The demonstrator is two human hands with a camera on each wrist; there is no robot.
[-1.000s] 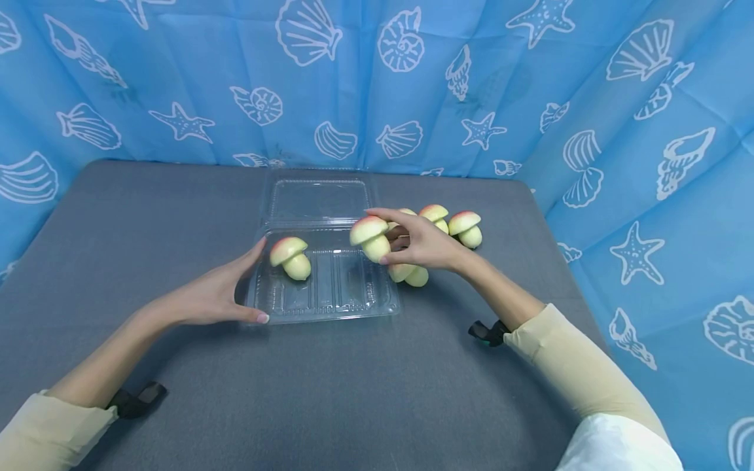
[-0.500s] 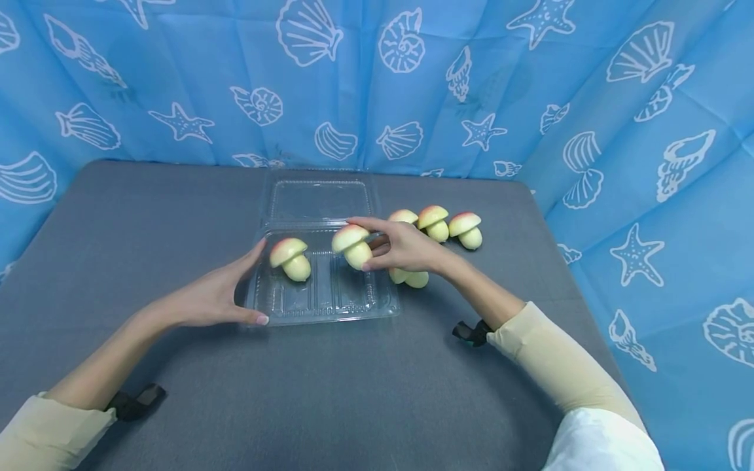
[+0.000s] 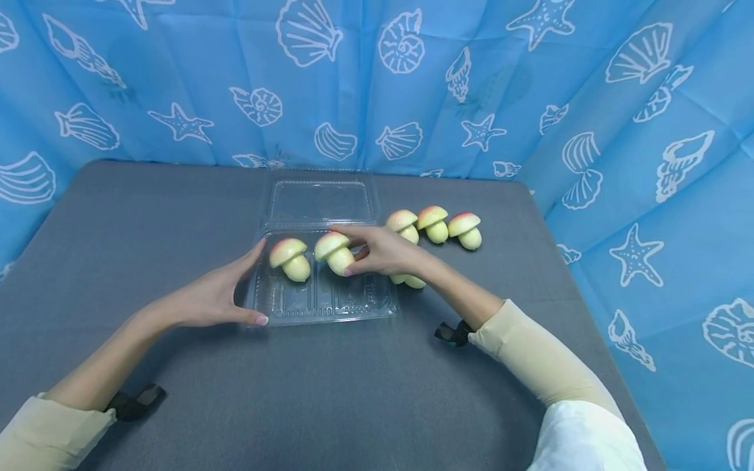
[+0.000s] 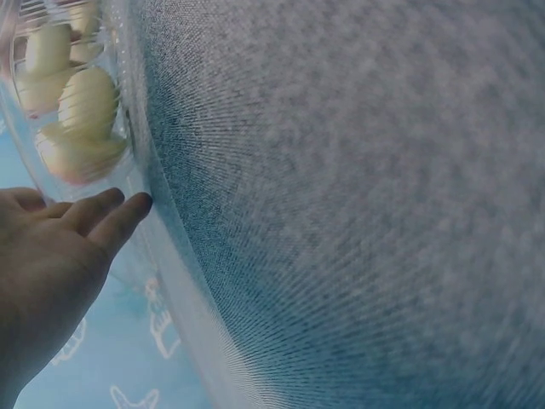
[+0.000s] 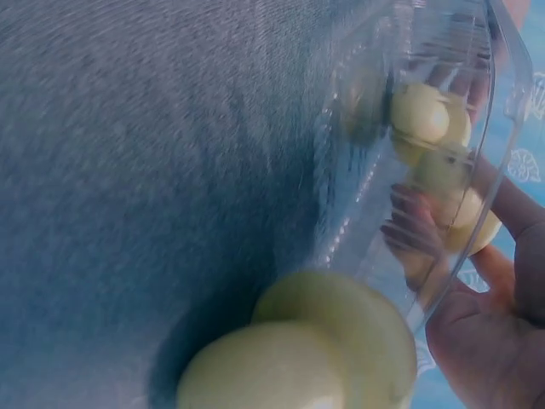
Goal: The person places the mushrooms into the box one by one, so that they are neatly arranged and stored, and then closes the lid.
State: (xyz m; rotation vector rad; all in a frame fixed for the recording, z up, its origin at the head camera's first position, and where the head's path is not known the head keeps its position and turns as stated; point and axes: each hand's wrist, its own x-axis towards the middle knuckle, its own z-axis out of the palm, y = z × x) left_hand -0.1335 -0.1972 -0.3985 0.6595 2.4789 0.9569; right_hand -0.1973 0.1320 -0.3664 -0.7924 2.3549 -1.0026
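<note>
A clear plastic clamshell box (image 3: 324,318) lies opened on the table, its lid (image 3: 321,196) folded back toward the curtain. In its left part rests a toy mushroom (image 3: 290,260) with a pale yellow stem and a cap blushed pink. My left hand (image 3: 220,291) is at the box's left side, thumb and fingers spread along the edge. With thumb and fingers my right hand (image 3: 383,250) holds a second mushroom (image 3: 334,253) in the box, right of the first. Whether that mushroom touches the bottom I cannot tell. In the right wrist view the box wall partly covers my right fingers.
Right of the box stand several more mushrooms (image 3: 433,224) in a row, and another (image 3: 412,281) lies nearer, partly behind my right hand. The grey cloth-covered table (image 3: 353,392) ends at a blue shell-print curtain (image 3: 365,85) behind and to the right.
My right hand has carried the second mushroom leftward and lower, from the box's right edge to beside the first mushroom. My left hand has stayed at the box's left side.
</note>
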